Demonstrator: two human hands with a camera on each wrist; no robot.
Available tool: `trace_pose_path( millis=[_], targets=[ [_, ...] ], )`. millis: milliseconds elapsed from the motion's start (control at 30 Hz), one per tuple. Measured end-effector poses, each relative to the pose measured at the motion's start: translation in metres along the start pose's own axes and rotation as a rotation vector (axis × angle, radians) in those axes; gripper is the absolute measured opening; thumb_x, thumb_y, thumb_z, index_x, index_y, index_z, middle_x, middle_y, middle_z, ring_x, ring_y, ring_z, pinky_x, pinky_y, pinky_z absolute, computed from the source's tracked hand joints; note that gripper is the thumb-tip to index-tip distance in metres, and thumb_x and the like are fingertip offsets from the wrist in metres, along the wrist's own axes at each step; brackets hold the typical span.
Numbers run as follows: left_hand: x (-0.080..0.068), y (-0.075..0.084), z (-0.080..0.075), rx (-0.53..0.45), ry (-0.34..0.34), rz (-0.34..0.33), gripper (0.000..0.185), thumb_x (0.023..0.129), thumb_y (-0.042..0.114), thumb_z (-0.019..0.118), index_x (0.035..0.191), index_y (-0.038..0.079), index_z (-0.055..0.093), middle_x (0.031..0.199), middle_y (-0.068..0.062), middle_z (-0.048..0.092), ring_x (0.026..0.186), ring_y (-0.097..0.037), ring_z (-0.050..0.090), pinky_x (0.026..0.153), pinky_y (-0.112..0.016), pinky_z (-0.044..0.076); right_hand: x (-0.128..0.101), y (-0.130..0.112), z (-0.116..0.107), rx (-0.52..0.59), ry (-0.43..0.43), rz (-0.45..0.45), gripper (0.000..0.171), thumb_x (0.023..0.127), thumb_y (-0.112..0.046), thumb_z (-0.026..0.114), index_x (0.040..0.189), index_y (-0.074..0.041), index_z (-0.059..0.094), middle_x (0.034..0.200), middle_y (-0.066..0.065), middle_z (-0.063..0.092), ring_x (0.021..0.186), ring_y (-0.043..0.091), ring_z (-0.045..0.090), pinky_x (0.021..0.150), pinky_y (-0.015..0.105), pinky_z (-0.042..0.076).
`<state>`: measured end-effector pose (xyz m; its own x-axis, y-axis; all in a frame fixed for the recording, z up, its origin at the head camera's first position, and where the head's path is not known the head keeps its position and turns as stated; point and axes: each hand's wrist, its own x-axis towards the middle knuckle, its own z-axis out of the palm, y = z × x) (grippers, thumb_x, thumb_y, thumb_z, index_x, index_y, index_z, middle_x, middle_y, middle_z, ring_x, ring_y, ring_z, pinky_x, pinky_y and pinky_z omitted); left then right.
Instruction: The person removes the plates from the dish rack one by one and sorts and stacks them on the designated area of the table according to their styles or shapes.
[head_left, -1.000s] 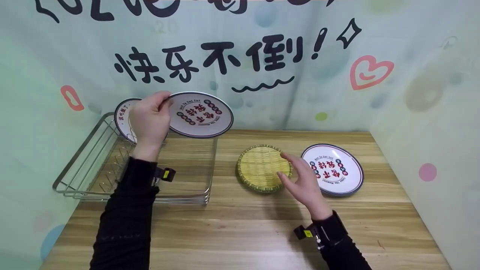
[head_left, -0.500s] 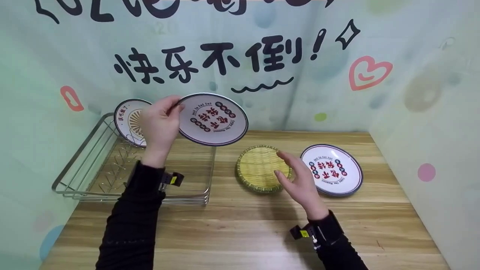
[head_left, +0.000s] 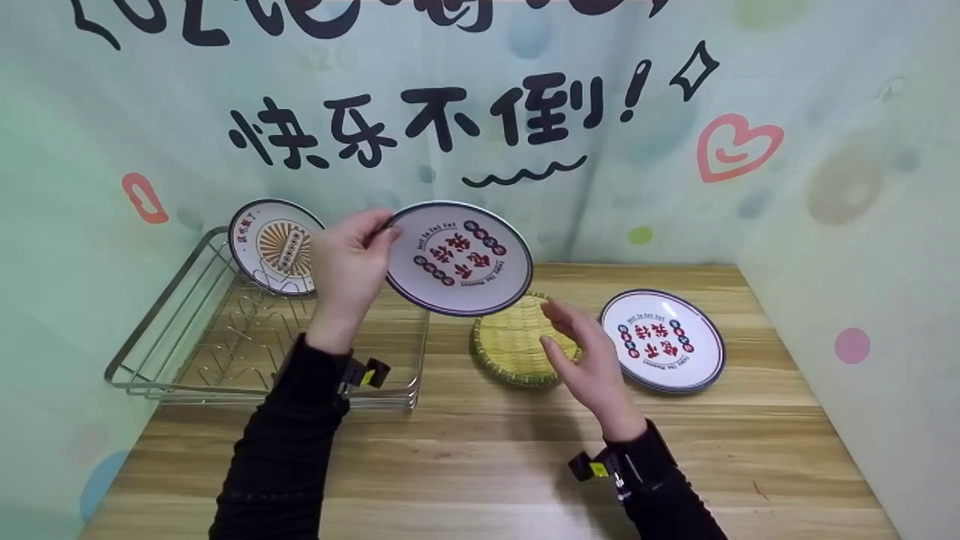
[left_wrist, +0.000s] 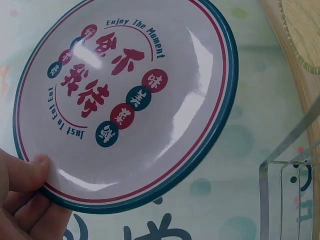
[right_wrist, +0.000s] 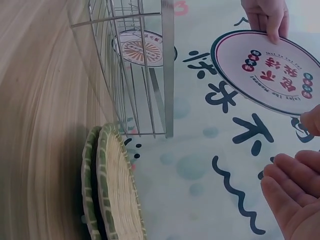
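Observation:
My left hand [head_left: 349,274] pinches the left edge of a white plate [head_left: 461,259] with red and blue lettering, held tilted in the air. In the left wrist view the thumb lies on the face of the plate [left_wrist: 135,165], with the other fingers behind its rim. My right hand [head_left: 592,360] hovers near the round woven bamboo tray [head_left: 514,341], fingers parted and holding nothing. The held plate overlaps the far part of that tray in the head view. Right of the hand lies another lettered plate [head_left: 667,341] on the table.
A wire dish rack [head_left: 172,315] stands at the left on the wooden table [head_left: 465,465]. One plate with a sunburst print [head_left: 262,244] leans upright at its back. In the right wrist view, two woven trays [right_wrist: 117,185] appear stacked. A printed curtain [head_left: 637,202] backs the table.
My left hand has carried the plate rightward and slightly down, away from the rack, uncovering more of the sunburst plate. My right hand has shifted slightly left.

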<state>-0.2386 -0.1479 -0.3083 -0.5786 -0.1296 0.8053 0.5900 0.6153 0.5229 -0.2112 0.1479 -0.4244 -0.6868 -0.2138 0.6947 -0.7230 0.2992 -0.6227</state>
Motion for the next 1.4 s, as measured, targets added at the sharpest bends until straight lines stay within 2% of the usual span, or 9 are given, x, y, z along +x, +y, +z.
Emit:
trace_pose_path(
  millis=[167, 400, 533, 633, 800, 1033, 1267, 1400],
  targets=[
    [-0.005, 0.010, 0.006, -0.026, -0.028, 0.016, 0.010, 0.081, 0.000, 0.078, 0.091, 0.000, 0.076, 0.088, -0.012, 0.075, 0.071, -0.018, 0.071, 0.062, -0.022, 0.058, 0.002, -0.004, 0.006, 0.050, 0.012, -0.010, 0.047, 0.085, 0.016, 0.066, 0.130, 0.016, 0.051, 0.119, 0.027, 0.063, 0.110, 0.041, 0.061, 0.094, 0.045, 0.053],
    [-0.016, 0.021, 0.012, -0.028, -0.079, 0.032, 0.012, 0.080, 0.000, 0.078, 0.092, 0.001, 0.076, 0.091, -0.012, 0.075, 0.075, -0.019, 0.072, 0.066, -0.025, 0.059, 0.004, -0.013, 0.007, 0.049, 0.031, 0.046, 0.030, 0.093, 0.006, 0.063, 0.123, 0.009, 0.059, 0.106, 0.016, 0.068, 0.096, 0.029, 0.068, 0.083, 0.032, 0.058],
    [-0.021, 0.024, 0.015, -0.045, -0.106, 0.037, 0.012, 0.080, -0.001, 0.078, 0.092, 0.001, 0.076, 0.091, -0.011, 0.075, 0.075, -0.018, 0.072, 0.066, -0.024, 0.059, 0.008, -0.034, 0.004, 0.012, 0.060, 0.033, 0.014, 0.092, 0.013, 0.059, 0.106, 0.014, 0.062, 0.091, 0.020, 0.069, 0.078, 0.031, 0.070, 0.071, 0.026, 0.060],
    [-0.024, 0.025, 0.016, -0.064, -0.116, 0.029, 0.015, 0.079, -0.001, 0.078, 0.093, 0.002, 0.076, 0.092, -0.011, 0.075, 0.076, -0.017, 0.072, 0.068, -0.024, 0.059, 0.010, -0.049, 0.001, 0.017, 0.072, 0.034, 0.010, 0.089, 0.020, 0.057, 0.097, 0.018, 0.060, 0.085, 0.024, 0.067, 0.071, 0.036, 0.069, 0.066, 0.025, 0.060],
    [-0.027, 0.026, 0.019, -0.084, -0.126, 0.013, 0.017, 0.078, -0.003, 0.079, 0.095, 0.002, 0.077, 0.093, -0.011, 0.075, 0.077, -0.018, 0.073, 0.067, -0.024, 0.059, 0.009, -0.047, -0.001, 0.067, 0.087, 0.042, 0.008, 0.088, 0.022, 0.057, 0.094, 0.019, 0.060, 0.084, 0.026, 0.066, 0.069, 0.038, 0.069, 0.065, 0.029, 0.060],
    [-0.029, 0.027, 0.021, -0.107, -0.166, 0.002, 0.020, 0.079, -0.004, 0.078, 0.098, -0.001, 0.076, 0.096, -0.014, 0.075, 0.081, -0.022, 0.073, 0.072, -0.027, 0.060, 0.000, -0.017, -0.003, 0.085, 0.094, 0.108, 0.006, 0.091, 0.016, 0.058, 0.095, 0.016, 0.063, 0.084, 0.023, 0.068, 0.067, 0.037, 0.069, 0.061, 0.033, 0.061],
    [-0.032, 0.030, 0.022, -0.088, -0.257, -0.007, 0.020, 0.082, -0.001, 0.076, 0.103, -0.001, 0.074, 0.099, -0.014, 0.074, 0.083, -0.022, 0.071, 0.074, -0.027, 0.059, -0.002, -0.012, -0.012, 0.177, 0.096, 0.236, 0.013, 0.094, 0.006, 0.060, 0.105, 0.013, 0.065, 0.088, 0.021, 0.069, 0.072, 0.021, 0.070, 0.065, 0.031, 0.061],
    [-0.033, 0.032, 0.022, -0.056, -0.327, -0.029, 0.027, 0.085, 0.004, 0.075, 0.111, -0.001, 0.072, 0.105, -0.014, 0.073, 0.090, -0.022, 0.070, 0.078, -0.026, 0.058, -0.003, -0.010, -0.018, 0.205, 0.098, 0.306, 0.015, 0.095, 0.006, 0.060, 0.106, 0.014, 0.064, 0.088, 0.024, 0.068, 0.073, 0.017, 0.069, 0.066, 0.032, 0.061]
  ],
)
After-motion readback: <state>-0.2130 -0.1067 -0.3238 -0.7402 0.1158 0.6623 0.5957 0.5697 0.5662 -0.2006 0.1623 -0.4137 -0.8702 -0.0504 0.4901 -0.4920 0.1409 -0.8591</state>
